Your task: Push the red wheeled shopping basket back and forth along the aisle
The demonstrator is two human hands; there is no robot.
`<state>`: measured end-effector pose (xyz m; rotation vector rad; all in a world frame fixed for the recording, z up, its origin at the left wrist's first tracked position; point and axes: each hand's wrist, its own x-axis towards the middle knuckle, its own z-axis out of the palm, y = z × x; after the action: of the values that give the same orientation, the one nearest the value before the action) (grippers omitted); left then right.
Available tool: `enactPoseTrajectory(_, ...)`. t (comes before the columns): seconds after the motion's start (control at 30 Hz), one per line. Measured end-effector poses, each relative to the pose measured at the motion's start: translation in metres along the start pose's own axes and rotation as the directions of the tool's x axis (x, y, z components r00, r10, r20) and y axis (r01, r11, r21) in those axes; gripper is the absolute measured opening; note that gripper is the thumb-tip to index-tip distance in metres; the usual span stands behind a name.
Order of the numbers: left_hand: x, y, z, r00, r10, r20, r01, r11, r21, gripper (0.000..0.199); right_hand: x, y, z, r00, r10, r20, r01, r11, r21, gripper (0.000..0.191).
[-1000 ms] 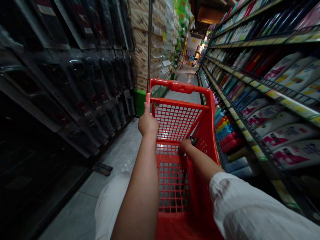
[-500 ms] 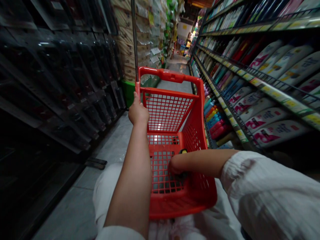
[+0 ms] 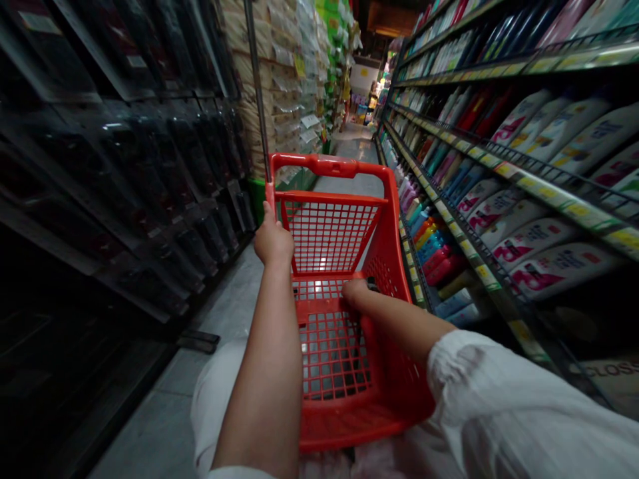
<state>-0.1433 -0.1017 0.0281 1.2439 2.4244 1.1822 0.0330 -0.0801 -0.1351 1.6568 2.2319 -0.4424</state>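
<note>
A red plastic shopping basket with grid sides stands in front of my legs, and I look down into it. My left hand is closed around its left edge, just below a long metal handle rod. My right hand reaches inside, low down near the far end and the right wall. Its fingers are curled and mostly hidden behind the hand. A small dark object shows beside it; what kind it is I cannot make out.
Shelves of bottles run close along the right. On the left hang dark packaged goods, with a shelf foot jutting onto the grey floor. The aisle stretches ahead between them.
My right hand has moved away from me inside the basket, toward its far end, with the dark object beside it. My left hand keeps its hold on the edge. The view has shifted slightly.
</note>
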Motion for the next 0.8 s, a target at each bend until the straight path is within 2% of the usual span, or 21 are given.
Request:
enactPoseTrajectory(0.07,0.001,0.000,-0.001,1.000,0.000,-0.011,0.000,1.000,-0.007,0.063,0.002,-0.012,-0.004,0.999,0.025,0.028,-0.026,1.000,0.012,0.027)
enactPoseTrajectory(0.17,0.002,0.000,-0.001,1.000,-0.002,-0.025,0.001,1.000,-0.023,0.062,-0.014,-0.054,0.011,1.000,0.003,-0.009,-0.003,0.998,0.066,0.029)
enactPoseTrajectory(0.2,0.002,0.000,-0.001,1.000,-0.003,-0.031,0.002,0.999,-0.033,0.062,-0.021,-0.072,0.018,0.999,-0.025,-0.044,0.029,0.996,0.086,0.032)
enactPoseTrajectory(0.27,0.002,-0.001,0.000,0.999,-0.008,-0.037,0.006,0.999,-0.043,0.061,-0.033,-0.100,0.030,0.981,-0.154,-0.116,0.169,0.977,0.129,0.037)
enactPoseTrajectory(0.33,0.002,-0.001,0.000,0.999,-0.011,-0.037,0.009,0.999,-0.042,0.062,-0.037,-0.111,0.034,0.956,-0.250,-0.154,0.272,0.950,0.152,0.038)
enactPoseTrajectory(0.4,0.002,-0.002,-0.001,0.999,-0.010,-0.037,0.009,0.999,-0.039,0.061,-0.034,-0.098,0.031,0.955,-0.248,-0.163,0.274,0.948,0.164,0.036)
enactPoseTrajectory(0.47,0.002,-0.002,-0.003,0.999,-0.012,-0.041,0.010,0.999,-0.044,0.061,-0.024,-0.068,0.024,0.973,-0.156,-0.173,0.187,0.966,0.179,0.036)
enactPoseTrajectory(0.53,0.002,-0.002,-0.004,0.999,-0.022,-0.039,0.019,0.998,-0.060,0.060,-0.011,-0.035,0.019,0.983,0.012,-0.181,0.027,0.977,0.211,0.042)
enactPoseTrajectory(0.6,0.003,-0.001,-0.004,0.999,-0.024,-0.037,0.021,0.997,-0.079,0.060,0.000,-0.013,0.016,0.964,0.187,-0.191,-0.135,0.958,0.254,0.046)
enactPoseTrajectory(0.7,0.005,0.000,-0.003,0.999,-0.008,-0.040,0.005,0.996,-0.085,0.059,0.013,-0.010,0.019,0.927,0.319,-0.195,-0.248,0.915,0.318,0.048)
enactPoseTrajectory(0.8,0.009,-0.001,0.001,0.999,0.004,-0.049,-0.008,0.997,-0.082,0.058,0.018,-0.038,0.023,0.937,0.259,-0.236,-0.162,0.917,0.365,0.045)
